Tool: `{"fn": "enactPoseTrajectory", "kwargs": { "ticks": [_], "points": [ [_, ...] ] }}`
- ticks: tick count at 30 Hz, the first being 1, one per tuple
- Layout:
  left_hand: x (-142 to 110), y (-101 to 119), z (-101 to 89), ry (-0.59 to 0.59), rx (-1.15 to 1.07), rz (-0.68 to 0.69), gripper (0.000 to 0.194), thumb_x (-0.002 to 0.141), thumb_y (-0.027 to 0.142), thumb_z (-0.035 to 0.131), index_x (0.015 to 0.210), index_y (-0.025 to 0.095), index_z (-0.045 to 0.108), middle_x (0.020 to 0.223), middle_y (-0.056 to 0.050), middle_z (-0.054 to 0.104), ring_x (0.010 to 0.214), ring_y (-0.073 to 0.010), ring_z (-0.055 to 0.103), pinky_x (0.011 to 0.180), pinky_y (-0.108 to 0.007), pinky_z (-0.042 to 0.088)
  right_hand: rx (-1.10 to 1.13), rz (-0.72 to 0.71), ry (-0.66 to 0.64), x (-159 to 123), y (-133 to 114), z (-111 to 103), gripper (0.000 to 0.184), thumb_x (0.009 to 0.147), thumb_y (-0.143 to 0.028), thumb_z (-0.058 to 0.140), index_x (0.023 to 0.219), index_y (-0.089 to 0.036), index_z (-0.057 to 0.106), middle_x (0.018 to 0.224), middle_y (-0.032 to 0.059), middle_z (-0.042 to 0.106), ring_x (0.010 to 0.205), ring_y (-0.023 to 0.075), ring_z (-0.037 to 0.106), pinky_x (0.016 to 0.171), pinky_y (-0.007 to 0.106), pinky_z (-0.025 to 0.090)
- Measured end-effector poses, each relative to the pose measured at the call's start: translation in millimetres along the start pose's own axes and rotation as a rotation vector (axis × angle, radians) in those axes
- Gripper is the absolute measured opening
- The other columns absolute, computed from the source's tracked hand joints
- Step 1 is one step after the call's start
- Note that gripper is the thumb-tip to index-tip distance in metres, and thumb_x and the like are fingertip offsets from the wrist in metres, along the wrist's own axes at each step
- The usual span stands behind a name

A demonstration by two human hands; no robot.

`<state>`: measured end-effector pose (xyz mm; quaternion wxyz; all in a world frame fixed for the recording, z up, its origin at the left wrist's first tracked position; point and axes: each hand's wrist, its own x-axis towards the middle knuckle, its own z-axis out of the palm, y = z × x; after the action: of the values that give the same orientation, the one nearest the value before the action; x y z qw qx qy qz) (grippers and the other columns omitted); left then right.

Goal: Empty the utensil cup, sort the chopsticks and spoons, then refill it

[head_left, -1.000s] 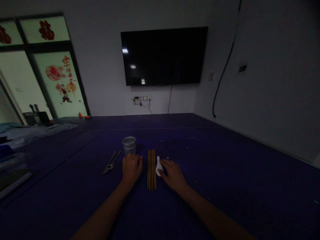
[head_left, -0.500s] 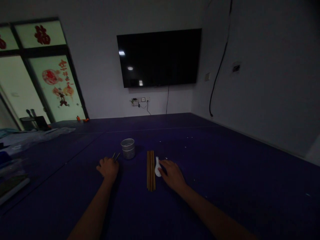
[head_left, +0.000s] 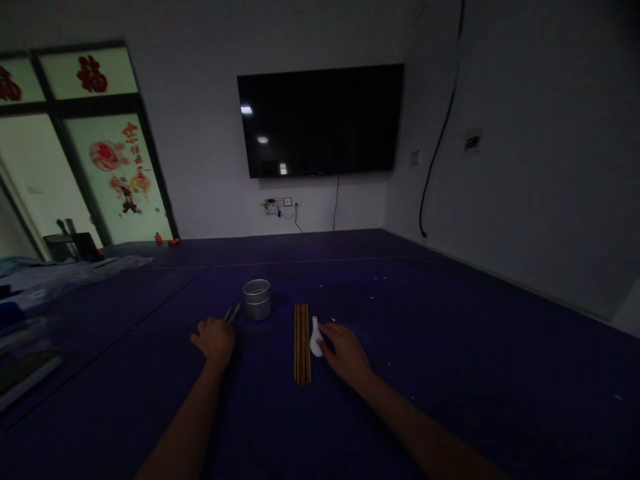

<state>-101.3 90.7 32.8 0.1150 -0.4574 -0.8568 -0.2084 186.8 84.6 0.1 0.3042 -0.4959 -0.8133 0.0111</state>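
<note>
My left hand [head_left: 213,341] is closed low over the table around slim metal utensils [head_left: 233,312]. Only their narrow ends stick out past the fingers, so their kind is hidden. A silver metal cup [head_left: 257,301] stands upright just to the right of them. Several wooden chopsticks [head_left: 302,345] lie side by side, pointing away from me. Alongside their right edge is a white soup spoon [head_left: 316,339], bowl toward me. The thumb and fingers of my right hand [head_left: 346,352] grip the spoon's right side as it rests on the table.
The purple tabletop [head_left: 260,420] reaches the wall, with small white bits scattered on the right. Crumpled clear plastic [head_left: 95,272] and a flat tray-like item [head_left: 27,377] lie at left. A television [head_left: 323,123] hangs on the wall; a black cable [head_left: 440,140] dangles at right.
The metal utensils in my left hand have turned a little, and that hand has shifted slightly left. My right hand stays at the spoon. The view has tilted slightly.
</note>
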Motion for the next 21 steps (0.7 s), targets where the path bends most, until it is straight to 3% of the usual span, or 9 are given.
{"fn": "enactPoseTrajectory", "kwargs": {
  "ticks": [2, 5, 8, 10, 12, 15, 21],
  "points": [
    [-1, 2, -2.9, 0.108, -0.095, -0.054, 0.032, 0.083, 0.025, 0.039, 0.091, 0.012, 0.068, 0.103, -0.017, 0.062, 0.101, -0.0318, 0.05, 0.079, -0.043, 0.035, -0.001, -0.003, 0.007, 0, 0, 0, 0.033, 0.089, -0.029, 0.045, 0.117, -0.02, 0.06, 0.116, 0.0093, 0.062, 0.106, 0.0219, 0.056, 0.09, 0.035, 0.04],
    [-3, 7, -9.7, 0.359, -0.295, -0.1, 0.032, 0.087, 0.032, 0.038, 0.095, 0.016, 0.065, 0.107, -0.014, 0.06, 0.102, -0.0294, 0.05, 0.08, -0.042, 0.037, 0.009, -0.01, 0.02, -1, -1, -1, 0.033, 0.089, -0.029, 0.045, 0.117, -0.02, 0.059, 0.116, 0.0095, 0.062, 0.106, 0.0219, 0.056, 0.091, 0.036, 0.04],
    [-12, 18, -17.6, 0.557, -0.527, 0.047, 0.032, 0.089, 0.035, 0.038, 0.091, 0.015, 0.063, 0.099, -0.012, 0.06, 0.098, -0.0254, 0.052, 0.082, -0.038, 0.039, 0.027, -0.017, 0.032, -1, -1, -1, 0.034, 0.089, -0.028, 0.044, 0.118, -0.019, 0.059, 0.117, 0.0105, 0.062, 0.107, 0.0228, 0.056, 0.091, 0.037, 0.041],
    [-25, 30, -21.8, 0.585, -0.703, 0.229, 0.031, 0.09, 0.034, 0.036, 0.088, 0.015, 0.061, 0.091, -0.01, 0.06, 0.09, -0.0215, 0.054, 0.081, -0.034, 0.041, 0.046, -0.022, 0.046, -1, -2, 0, 0.036, 0.089, -0.028, 0.044, 0.121, -0.019, 0.058, 0.117, 0.0108, 0.062, 0.108, 0.0232, 0.056, 0.092, 0.038, 0.041],
    [-42, 44, -24.1, 0.506, -0.841, 0.385, 0.029, 0.089, 0.034, 0.038, 0.085, 0.017, 0.06, 0.085, -0.007, 0.06, 0.082, -0.0187, 0.056, 0.076, -0.031, 0.043, 0.077, -0.032, 0.07, -1, -2, 0, 0.039, 0.089, -0.029, 0.044, 0.125, -0.02, 0.054, 0.119, 0.0105, 0.062, 0.109, 0.0231, 0.056, 0.093, 0.039, 0.041],
    [-71, 64, -23.1, 0.251, -1.007, 0.485, 0.027, 0.087, 0.035, 0.042, 0.083, 0.018, 0.062, 0.077, -0.004, 0.062, 0.073, -0.0166, 0.058, 0.07, -0.027, 0.044, 0.126, -0.074, 0.113, -2, -3, 0, 0.044, 0.089, -0.03, 0.044, 0.132, -0.023, 0.047, 0.12, 0.0091, 0.061, 0.109, 0.0226, 0.056, 0.094, 0.041, 0.042],
    [-93, 83, -8.2, -0.277, -1.357, 0.259, 0.032, 0.076, 0.046, 0.055, 0.075, 0.017, 0.067, 0.068, -0.003, 0.066, 0.064, -0.0158, 0.059, 0.06, -0.025, 0.045, 0.144, -0.252, 0.127, -6, -7, -3, 0.053, 0.087, -0.032, 0.05, 0.138, -0.025, 0.038, 0.117, 0.008, 0.063, 0.103, 0.021, 0.059, 0.088, 0.038, 0.048]
  ]
}}
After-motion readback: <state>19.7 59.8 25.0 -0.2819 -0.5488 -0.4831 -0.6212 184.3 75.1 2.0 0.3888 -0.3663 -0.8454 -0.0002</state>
